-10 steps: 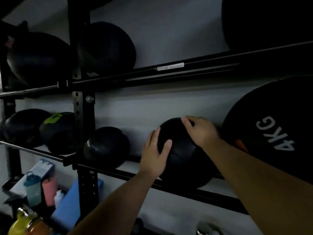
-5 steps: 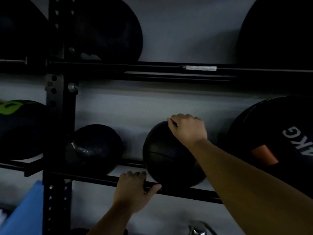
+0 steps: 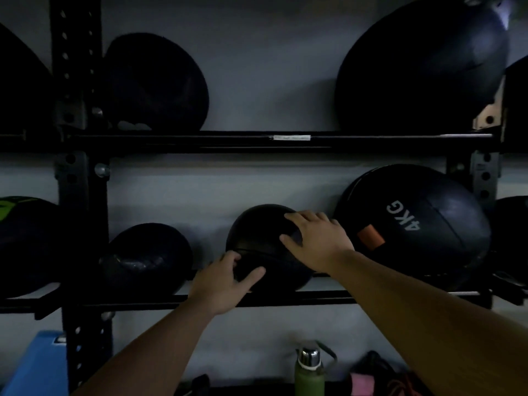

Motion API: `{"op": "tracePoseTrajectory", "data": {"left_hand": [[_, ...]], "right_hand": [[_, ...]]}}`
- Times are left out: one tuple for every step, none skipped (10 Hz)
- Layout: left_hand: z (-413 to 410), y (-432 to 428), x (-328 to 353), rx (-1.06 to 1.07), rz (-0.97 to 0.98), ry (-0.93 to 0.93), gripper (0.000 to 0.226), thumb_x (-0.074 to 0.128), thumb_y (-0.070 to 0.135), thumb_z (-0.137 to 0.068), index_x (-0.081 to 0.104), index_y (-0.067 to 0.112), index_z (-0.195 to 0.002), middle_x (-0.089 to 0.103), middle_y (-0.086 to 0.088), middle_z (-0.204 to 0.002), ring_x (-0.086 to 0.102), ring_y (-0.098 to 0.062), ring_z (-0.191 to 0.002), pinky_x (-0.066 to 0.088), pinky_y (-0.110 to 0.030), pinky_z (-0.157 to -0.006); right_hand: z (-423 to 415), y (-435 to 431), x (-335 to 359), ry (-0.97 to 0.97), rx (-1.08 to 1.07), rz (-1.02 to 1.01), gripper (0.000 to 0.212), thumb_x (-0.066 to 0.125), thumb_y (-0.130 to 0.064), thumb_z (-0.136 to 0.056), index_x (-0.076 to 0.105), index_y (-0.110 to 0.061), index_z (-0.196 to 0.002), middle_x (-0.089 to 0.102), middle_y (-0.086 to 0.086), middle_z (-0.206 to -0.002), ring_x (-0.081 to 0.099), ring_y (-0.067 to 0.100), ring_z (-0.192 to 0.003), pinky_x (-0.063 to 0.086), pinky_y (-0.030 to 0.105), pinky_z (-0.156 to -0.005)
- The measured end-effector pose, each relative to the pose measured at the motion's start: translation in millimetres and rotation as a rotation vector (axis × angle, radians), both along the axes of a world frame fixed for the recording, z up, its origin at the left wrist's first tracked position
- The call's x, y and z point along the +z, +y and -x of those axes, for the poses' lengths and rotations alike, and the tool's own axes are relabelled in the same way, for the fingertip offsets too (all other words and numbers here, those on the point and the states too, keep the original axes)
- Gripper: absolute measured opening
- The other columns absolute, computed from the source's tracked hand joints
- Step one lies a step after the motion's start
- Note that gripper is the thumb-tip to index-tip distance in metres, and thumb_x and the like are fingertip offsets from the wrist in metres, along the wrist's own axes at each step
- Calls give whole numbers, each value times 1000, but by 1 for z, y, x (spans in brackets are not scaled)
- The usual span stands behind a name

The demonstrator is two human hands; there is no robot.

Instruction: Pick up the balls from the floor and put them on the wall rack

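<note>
The left hand has risen off the rack rail onto the ball at seven o'clock; the right hand cups it at two o'clock.

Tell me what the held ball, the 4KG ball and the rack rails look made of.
Held ball: likely matte rubber, with a dull sheen and a moulded seam line.
4KG ball: probably stitched synthetic leather, with panel seams and printed lettering.
Rack rails: black-painted metal, with straight bars bolted to perforated uprights.
</note>
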State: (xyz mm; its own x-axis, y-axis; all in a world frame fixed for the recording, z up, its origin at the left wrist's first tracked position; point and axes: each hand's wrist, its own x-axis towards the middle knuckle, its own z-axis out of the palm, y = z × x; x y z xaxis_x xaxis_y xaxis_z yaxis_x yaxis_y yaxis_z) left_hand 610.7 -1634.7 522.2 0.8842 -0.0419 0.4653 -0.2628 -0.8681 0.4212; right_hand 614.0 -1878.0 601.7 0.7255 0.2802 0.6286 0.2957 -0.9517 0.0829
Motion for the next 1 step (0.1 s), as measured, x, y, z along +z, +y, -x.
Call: {"op": "tracePoseTrajectory", "data": {"left_hand": [[25,-16,24,1,-50,-71,97,36,99,-76,52,32,-143,64,6,-142,63,-22,-127,52,-38,-96]], "right_hand": [[29,-10,10,-27,-15,6,66,35,-68,-98,35,-34,-155,47,1,-153,43,30,-137,38,48,-106]]}}
